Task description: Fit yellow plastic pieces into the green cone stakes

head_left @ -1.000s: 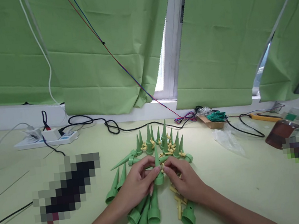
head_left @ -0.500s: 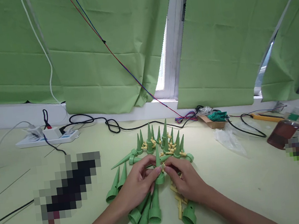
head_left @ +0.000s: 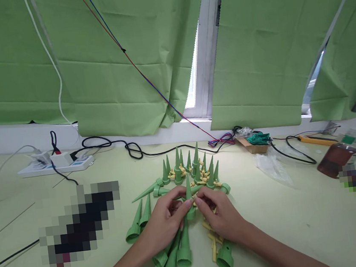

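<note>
My left hand (head_left: 165,218) is closed around a green plastic watering spike (head_left: 188,187), held tip up with its wide collar below my thumb. My right hand (head_left: 221,212) pinches a small yellow valve against the spike's side; the fingertips cover most of it. Beneath and left of my hands lie several loose green spikes (head_left: 184,252), collars toward me. Another spike (head_left: 225,260) rests near my right wrist. Loose yellow valves (head_left: 214,249) are scattered beside and partly under my right hand. Behind the hands, several spikes (head_left: 196,157) stand upright with yellow valves at their bases.
At the back left sits a white power strip (head_left: 56,165), with a black cable (head_left: 167,152) running along the wall. A small cardboard box (head_left: 254,145), a clear plastic bag (head_left: 273,169) and a dark reddish container (head_left: 337,160) are to the right. Green curtains (head_left: 121,84) hang behind.
Both hands stay at nearly the same spot. My right fingertips have closed in slightly on the spike, and the yellow valve between them shows less than before.
</note>
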### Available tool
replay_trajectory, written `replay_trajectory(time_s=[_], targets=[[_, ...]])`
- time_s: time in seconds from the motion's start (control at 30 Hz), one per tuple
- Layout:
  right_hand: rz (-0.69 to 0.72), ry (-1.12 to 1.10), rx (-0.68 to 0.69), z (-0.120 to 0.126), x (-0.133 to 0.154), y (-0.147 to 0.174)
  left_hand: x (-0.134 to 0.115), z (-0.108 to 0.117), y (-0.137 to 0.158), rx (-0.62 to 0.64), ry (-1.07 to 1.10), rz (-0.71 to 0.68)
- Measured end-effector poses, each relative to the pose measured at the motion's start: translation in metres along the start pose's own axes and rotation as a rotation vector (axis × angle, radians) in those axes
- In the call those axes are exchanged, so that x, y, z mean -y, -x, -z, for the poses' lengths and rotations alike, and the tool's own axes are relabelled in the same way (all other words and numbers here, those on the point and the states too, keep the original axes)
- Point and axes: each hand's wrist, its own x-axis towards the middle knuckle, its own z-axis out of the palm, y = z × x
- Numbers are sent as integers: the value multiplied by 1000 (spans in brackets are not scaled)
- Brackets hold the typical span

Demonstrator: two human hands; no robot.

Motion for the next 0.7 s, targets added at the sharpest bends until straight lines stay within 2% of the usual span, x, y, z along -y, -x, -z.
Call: replay_trajectory(time_s=[0.33, 0.7], targets=[[92, 87, 31, -5, 0, 4, 1, -1, -3, -1, 14, 31], [123, 179, 18, -8, 1, 2, 2, 1, -3, 31, -31, 20]])
